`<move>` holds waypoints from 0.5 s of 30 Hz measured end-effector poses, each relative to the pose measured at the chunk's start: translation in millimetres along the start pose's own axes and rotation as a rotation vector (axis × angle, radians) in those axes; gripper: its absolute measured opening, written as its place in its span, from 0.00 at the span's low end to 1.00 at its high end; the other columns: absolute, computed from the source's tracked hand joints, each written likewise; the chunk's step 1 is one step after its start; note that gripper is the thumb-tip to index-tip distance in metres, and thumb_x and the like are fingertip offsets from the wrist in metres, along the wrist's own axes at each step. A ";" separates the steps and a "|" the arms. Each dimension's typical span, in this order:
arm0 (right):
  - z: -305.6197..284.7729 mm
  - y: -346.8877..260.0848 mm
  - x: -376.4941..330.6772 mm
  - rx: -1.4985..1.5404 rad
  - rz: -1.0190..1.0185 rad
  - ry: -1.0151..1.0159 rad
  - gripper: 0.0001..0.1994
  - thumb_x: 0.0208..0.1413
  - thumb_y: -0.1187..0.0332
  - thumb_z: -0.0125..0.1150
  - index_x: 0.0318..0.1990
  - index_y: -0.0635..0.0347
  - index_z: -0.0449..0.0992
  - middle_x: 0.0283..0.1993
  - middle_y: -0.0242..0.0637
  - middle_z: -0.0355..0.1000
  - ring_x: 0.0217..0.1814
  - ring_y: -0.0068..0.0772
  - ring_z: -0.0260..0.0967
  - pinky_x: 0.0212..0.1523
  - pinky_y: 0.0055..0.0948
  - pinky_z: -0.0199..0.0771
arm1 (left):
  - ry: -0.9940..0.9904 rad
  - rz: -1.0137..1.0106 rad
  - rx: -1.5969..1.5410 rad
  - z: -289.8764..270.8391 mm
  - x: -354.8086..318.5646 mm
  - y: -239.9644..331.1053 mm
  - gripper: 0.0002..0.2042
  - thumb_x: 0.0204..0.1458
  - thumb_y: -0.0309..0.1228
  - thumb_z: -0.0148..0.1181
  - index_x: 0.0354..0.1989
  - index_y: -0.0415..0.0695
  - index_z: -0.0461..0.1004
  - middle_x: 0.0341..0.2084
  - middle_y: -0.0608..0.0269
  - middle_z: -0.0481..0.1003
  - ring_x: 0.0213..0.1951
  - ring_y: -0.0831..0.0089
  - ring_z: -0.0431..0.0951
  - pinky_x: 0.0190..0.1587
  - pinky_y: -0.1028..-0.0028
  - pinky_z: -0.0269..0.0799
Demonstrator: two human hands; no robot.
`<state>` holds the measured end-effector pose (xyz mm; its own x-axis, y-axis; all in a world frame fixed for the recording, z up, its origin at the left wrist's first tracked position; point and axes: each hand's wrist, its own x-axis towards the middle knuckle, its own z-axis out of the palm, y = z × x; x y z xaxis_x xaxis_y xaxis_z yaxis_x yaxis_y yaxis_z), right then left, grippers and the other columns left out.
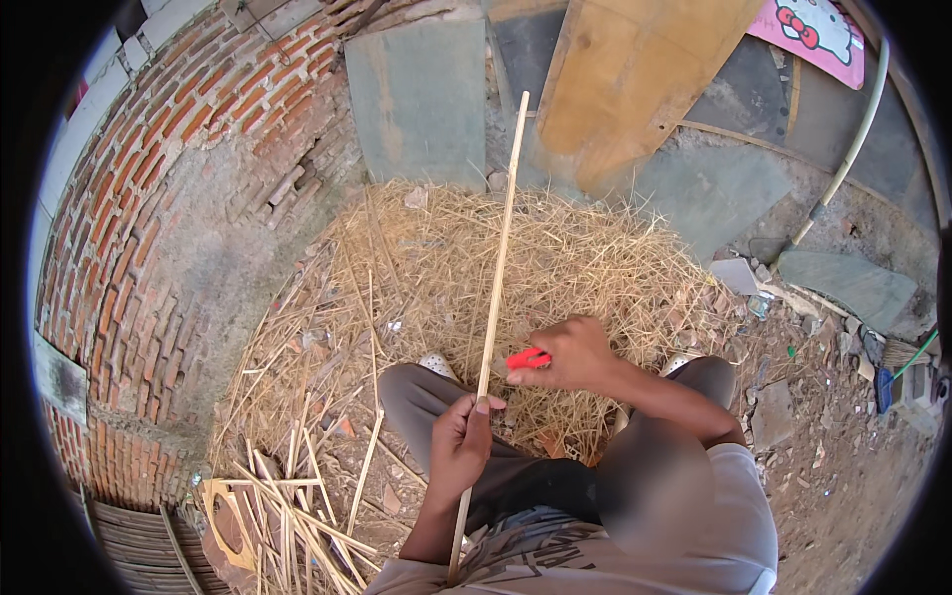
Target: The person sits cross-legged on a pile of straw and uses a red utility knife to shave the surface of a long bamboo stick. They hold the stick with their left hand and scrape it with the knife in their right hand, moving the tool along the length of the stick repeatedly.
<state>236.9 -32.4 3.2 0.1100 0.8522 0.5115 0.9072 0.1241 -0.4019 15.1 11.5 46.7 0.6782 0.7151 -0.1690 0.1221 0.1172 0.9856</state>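
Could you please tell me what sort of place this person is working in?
Probably an outdoor backyard work spot for splitting bamboo or cane: a curved brick wall, a heap of straw-like shavings on bare dirt, and cut strips piled by the knees.

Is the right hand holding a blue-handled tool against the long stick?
No: the right hand grips a red-handled tool beside the long stick, which the left hand holds.
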 end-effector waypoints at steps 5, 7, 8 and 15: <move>8.1 -7.6 -6.2 -0.015 -0.061 0.068 0.33 0.38 0.30 0.62 0.13 0.54 0.70 0.10 0.33 0.64 0.12 0.37 0.66 0.17 0.33 0.65 | 0.045 0.052 0.187 5.1 7.0 -6.3 0.10 0.64 0.29 0.47 0.40 0.38 0.74 0.15 0.79 0.62 0.19 0.92 0.57 0.20 0.84 0.51; 8.8 3.0 -3.0 -0.052 -0.060 0.109 0.33 0.38 0.30 0.62 0.13 0.54 0.69 0.10 0.33 0.63 0.12 0.37 0.66 0.17 0.33 0.65 | 0.044 0.027 0.220 11.8 3.4 0.8 0.10 0.64 0.29 0.47 0.41 0.38 0.74 0.16 0.79 0.62 0.20 0.91 0.57 0.21 0.83 0.53; 6.7 10.7 0.1 -0.075 -0.049 0.124 0.33 0.38 0.29 0.62 0.13 0.54 0.70 0.10 0.33 0.63 0.12 0.37 0.66 0.17 0.33 0.65 | 0.041 0.012 0.235 15.0 1.8 3.6 0.10 0.64 0.29 0.47 0.41 0.38 0.74 0.17 0.78 0.62 0.21 0.91 0.58 0.22 0.83 0.55; 8.9 3.2 -4.4 -0.044 -0.098 0.206 0.33 0.35 0.28 0.63 0.12 0.53 0.68 0.10 0.30 0.63 0.11 0.34 0.64 0.16 0.32 0.64 | 0.045 0.133 0.339 20.6 7.8 2.0 0.09 0.63 0.28 0.48 0.40 0.38 0.75 0.15 0.75 0.64 0.20 0.88 0.62 0.23 0.81 0.60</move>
<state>235.8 -31.2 -7.1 0.0974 0.7146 0.6927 0.9340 0.1748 -0.3116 35.5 3.1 47.1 0.6729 0.7390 -0.0312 0.2726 -0.2086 0.9392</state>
